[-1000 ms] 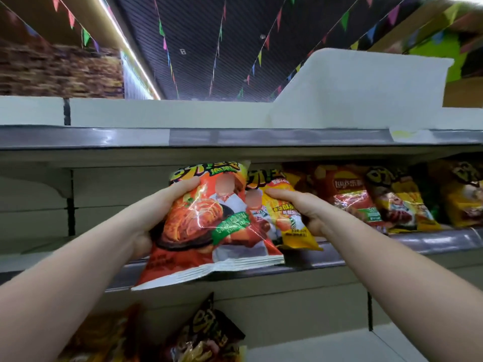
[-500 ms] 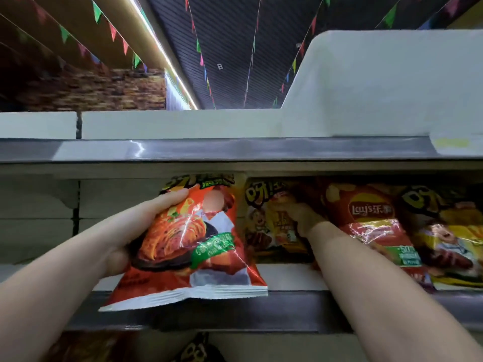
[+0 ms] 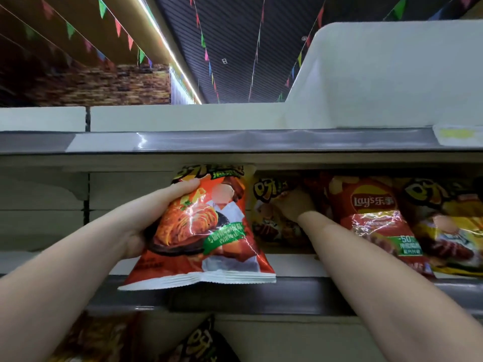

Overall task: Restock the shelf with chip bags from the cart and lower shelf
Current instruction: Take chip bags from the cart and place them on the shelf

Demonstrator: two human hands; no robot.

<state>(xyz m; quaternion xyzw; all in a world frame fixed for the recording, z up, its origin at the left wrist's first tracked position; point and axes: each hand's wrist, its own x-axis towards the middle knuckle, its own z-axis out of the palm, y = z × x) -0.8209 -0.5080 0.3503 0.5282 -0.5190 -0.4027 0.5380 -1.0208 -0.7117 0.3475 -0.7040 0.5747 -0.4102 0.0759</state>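
My left hand (image 3: 146,220) grips an orange-red chip bag (image 3: 206,231) by its left side and holds it upright at the front edge of the shelf (image 3: 287,291). Its bottom seam hangs just over the shelf's grey lip. My right hand (image 3: 292,205) reaches deep into the shelf and presses on a yellow chip bag (image 3: 269,220) standing behind; whether its fingers curl round that bag is unclear in the shadow. A red Lay's bag (image 3: 376,218) stands to the right of my right wrist.
Another yellow bag (image 3: 444,226) leans at the far right. The shelf to the left of the orange-red bag shows bare white back panels (image 3: 52,205). A shelf board (image 3: 235,142) runs close overhead. More chip bags (image 3: 203,343) sit on the lower shelf.
The view has moved closer and upward. My right hand pushed the yellow bag back from the shelf's front edge deep into the shelf. My left hand kept hold of the orange-red bag.
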